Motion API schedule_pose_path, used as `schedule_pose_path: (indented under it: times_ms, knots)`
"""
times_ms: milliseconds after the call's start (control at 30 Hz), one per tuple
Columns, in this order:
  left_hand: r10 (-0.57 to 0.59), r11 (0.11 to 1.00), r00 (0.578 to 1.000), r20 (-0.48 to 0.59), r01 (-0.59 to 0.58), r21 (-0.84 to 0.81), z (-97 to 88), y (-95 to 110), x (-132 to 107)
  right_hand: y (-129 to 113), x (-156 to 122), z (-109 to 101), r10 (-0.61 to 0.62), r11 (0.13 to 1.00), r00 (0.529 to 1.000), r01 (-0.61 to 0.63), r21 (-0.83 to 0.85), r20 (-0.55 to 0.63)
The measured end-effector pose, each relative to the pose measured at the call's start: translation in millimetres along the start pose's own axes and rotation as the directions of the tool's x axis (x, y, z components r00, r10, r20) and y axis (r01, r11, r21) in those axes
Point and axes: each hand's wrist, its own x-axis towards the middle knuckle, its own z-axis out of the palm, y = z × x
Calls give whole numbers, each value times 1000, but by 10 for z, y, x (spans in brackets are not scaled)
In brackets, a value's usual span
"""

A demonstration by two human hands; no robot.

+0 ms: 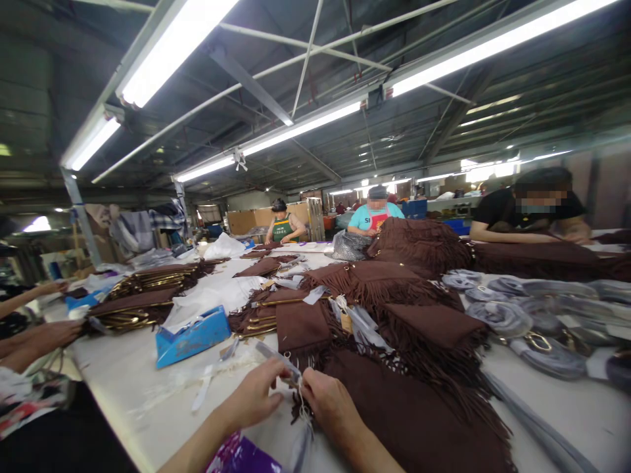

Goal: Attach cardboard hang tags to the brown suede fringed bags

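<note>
My left hand point(256, 395) and my right hand point(329, 402) meet at the near edge of a brown fringed suede bag point(409, 407) on the white table point(123, 381). Both pinch a pale string with a small tag point(298, 387) at the bag's edge. A strip of clear plastic wrap point(276, 356) runs up from my left fingers. More brown fringed bags point(374, 282) lie piled just beyond.
A blue cardboard box point(193, 336) sits left of the bags. Stacks of gold-trimmed brown pieces point(142, 295) lie further left. Grey wrapped bundles point(522, 315) fill the right side. Other people work at the far end and right; another person's arms point(34, 341) reach in at left.
</note>
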Motion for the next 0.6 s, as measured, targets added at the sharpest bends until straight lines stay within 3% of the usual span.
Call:
schedule_pose_path:
  times_ms: [100, 167, 333, 433, 533, 600]
  knots:
    - [-13, 975, 998, 67, -2, 221, 147, -102, -53, 19, -7, -34, 22, 991, 1000, -20, 134, -14]
    - [-60, 949, 997, 54, 40, 313, 138, -187, -85, 49, -13, -64, 61, 974, 997, -52, 222, -35]
    - [-168, 880, 986, -23, 160, 446, -321, -491, -300, 89, -13, -106, 172, 902, 984, -136, 410, -52]
    - [-243, 835, 969, 45, 185, 519, -530, -559, -460, 62, 16, -93, 217, 835, 976, -175, 522, -20]
    - [-235, 838, 971, 46, 178, 516, -413, -406, -508, 62, 79, -155, 292, 717, 954, -263, 645, 65]
    - [-76, 889, 997, -15, 75, 452, -146, -189, -440, 99, 125, -316, 340, 631, 935, -310, 711, 106]
